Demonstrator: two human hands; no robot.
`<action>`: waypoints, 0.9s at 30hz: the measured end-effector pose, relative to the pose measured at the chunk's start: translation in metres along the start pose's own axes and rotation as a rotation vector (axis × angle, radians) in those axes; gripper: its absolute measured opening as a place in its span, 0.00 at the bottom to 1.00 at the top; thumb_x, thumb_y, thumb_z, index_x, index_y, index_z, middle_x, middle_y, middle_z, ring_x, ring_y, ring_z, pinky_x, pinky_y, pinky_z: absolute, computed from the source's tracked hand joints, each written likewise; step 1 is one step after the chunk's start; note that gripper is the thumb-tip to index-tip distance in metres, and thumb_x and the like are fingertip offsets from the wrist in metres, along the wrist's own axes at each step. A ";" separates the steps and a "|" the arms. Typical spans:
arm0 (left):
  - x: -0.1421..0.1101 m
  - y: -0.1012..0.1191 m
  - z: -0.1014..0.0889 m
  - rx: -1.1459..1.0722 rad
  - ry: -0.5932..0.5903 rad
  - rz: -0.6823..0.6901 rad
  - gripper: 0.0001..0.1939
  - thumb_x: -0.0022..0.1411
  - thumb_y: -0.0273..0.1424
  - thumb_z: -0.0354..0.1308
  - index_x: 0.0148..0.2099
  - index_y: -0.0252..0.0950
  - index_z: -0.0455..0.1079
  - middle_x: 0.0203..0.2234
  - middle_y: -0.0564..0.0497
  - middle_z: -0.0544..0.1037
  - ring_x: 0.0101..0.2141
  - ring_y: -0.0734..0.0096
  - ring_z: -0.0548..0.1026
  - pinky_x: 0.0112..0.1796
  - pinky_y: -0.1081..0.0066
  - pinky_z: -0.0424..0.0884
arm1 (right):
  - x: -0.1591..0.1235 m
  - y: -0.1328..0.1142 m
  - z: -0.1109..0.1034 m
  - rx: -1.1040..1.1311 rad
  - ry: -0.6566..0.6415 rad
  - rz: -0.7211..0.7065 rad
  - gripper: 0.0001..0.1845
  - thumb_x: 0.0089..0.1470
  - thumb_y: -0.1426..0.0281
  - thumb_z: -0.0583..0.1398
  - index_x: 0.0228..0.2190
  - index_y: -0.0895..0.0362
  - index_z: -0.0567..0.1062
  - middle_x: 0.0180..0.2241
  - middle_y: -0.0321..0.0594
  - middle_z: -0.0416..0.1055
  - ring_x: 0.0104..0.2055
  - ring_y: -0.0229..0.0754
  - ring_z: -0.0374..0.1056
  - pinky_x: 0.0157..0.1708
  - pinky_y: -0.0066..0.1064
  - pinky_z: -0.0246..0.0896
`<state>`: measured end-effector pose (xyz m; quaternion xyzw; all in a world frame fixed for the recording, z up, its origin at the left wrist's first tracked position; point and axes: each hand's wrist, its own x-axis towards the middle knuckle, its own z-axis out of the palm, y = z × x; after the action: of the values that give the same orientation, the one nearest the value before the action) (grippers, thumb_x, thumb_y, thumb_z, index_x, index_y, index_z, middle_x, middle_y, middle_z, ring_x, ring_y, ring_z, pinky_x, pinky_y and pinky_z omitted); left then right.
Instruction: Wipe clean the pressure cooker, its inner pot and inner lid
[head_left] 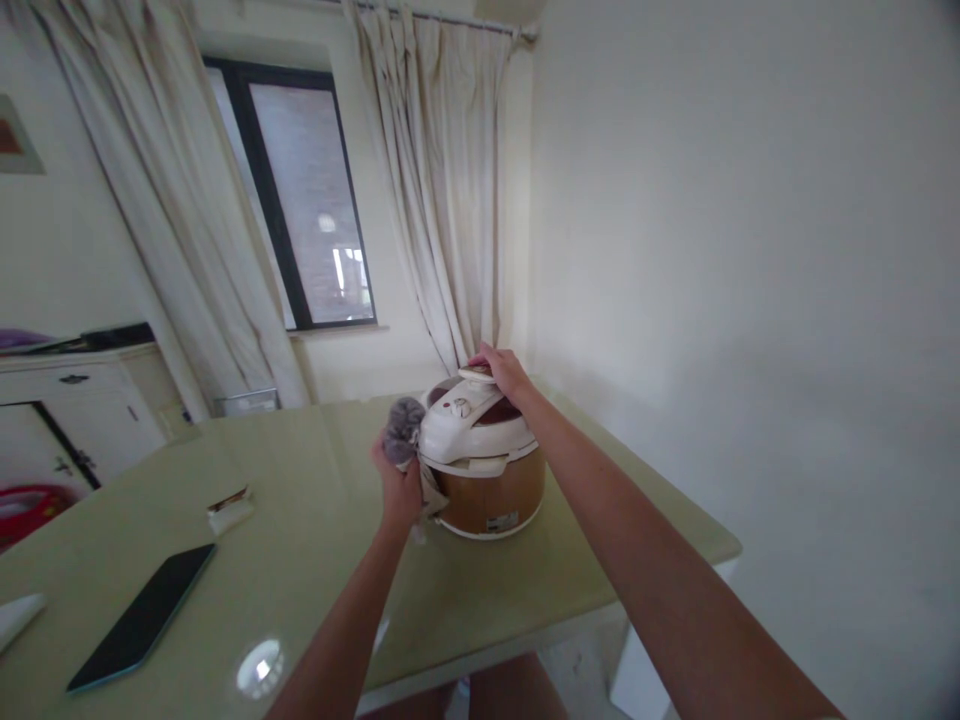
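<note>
A rice cooker with a white lid and a tan body stands near the far right corner of the pale green table. My left hand is closed round a crumpled grey cloth and presses it against the cooker's left side. My right hand rests on the back of the lid, its fingers curled over the rim.
A dark tablet lies flat at the table's near left. A small white packet sits left of the middle. A white cabinet and a red basin stand at the left. Curtains and a window are behind. A bare wall is on the right.
</note>
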<state>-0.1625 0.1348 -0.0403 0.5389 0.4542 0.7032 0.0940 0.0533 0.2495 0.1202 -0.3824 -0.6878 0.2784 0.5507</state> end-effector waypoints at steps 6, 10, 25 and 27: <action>-0.078 -0.019 0.013 0.156 0.123 -0.077 0.29 0.69 0.42 0.56 0.68 0.39 0.57 0.58 0.38 0.70 0.60 0.47 0.72 0.61 0.46 0.69 | 0.001 -0.001 0.001 -0.053 -0.001 -0.038 0.29 0.65 0.49 0.55 0.29 0.54 0.87 0.34 0.42 0.84 0.43 0.47 0.78 0.51 0.37 0.65; -0.124 -0.006 0.019 0.412 0.113 0.171 0.32 0.67 0.37 0.60 0.69 0.37 0.58 0.64 0.32 0.62 0.65 0.39 0.65 0.60 0.37 0.67 | 0.002 -0.002 0.001 -0.090 -0.018 -0.051 0.26 0.65 0.52 0.56 0.29 0.54 0.86 0.34 0.42 0.84 0.42 0.47 0.78 0.50 0.36 0.66; -0.110 0.043 0.097 0.485 -0.581 1.366 0.10 0.72 0.28 0.59 0.52 0.44 0.76 0.52 0.50 0.80 0.56 0.62 0.72 0.61 0.56 0.65 | -0.012 -0.006 -0.004 -0.080 -0.067 -0.081 0.23 0.65 0.52 0.59 0.35 0.53 0.87 0.41 0.42 0.85 0.50 0.49 0.78 0.57 0.39 0.65; -0.100 0.036 0.077 0.420 -0.585 1.448 0.11 0.71 0.28 0.60 0.52 0.46 0.76 0.54 0.53 0.80 0.57 0.65 0.72 0.63 0.57 0.62 | -0.012 -0.006 -0.003 -0.067 -0.071 -0.071 0.23 0.65 0.52 0.59 0.36 0.54 0.87 0.40 0.43 0.85 0.49 0.49 0.78 0.57 0.39 0.65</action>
<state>-0.0440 0.0935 -0.0805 0.8678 0.0722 0.3202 -0.3730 0.0565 0.2358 0.1191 -0.3659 -0.7287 0.2490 0.5226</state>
